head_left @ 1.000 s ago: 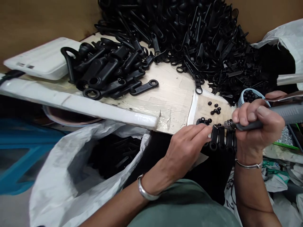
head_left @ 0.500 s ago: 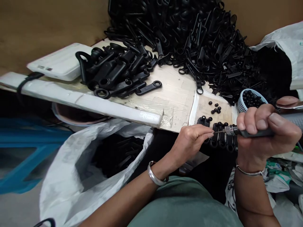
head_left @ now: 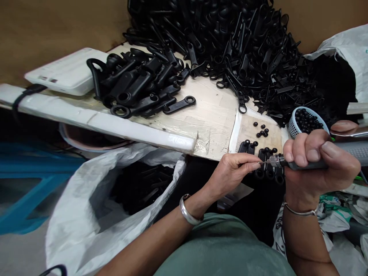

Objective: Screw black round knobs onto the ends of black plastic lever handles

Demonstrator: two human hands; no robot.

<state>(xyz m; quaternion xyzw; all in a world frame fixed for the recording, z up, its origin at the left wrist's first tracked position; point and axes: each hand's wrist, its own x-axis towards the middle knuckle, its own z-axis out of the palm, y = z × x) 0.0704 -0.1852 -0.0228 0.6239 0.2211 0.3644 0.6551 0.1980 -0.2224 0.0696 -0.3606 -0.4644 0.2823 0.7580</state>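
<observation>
Thumb and forefinger of the left hand (head_left: 234, 172) are pressed together right at the tip of a thin bit (head_left: 265, 162); whether they pinch some tiny fastener there, I cannot tell from where I stand. The right hand (head_left: 322, 163) is wrapped round a grey driver (head_left: 353, 148), its nose aimed nearly level at those fingertips. Between and just below the two hands lie black handles (head_left: 278, 177) in a row, ring ends towards the person; loose black knobs (head_left: 262, 133) sit just beyond the left fingertips, and a blue basket (head_left: 293, 128) of more stands beyond the right knuckles.

To do this well, I'd say, keep the bit in line with whatever the fingertips steady, and don't let it spin while skin is so close. A light pinch should do; a hard one could push the tip askew. Mind the right wrist too: a sideways swing might knock the row out of order.
</observation>
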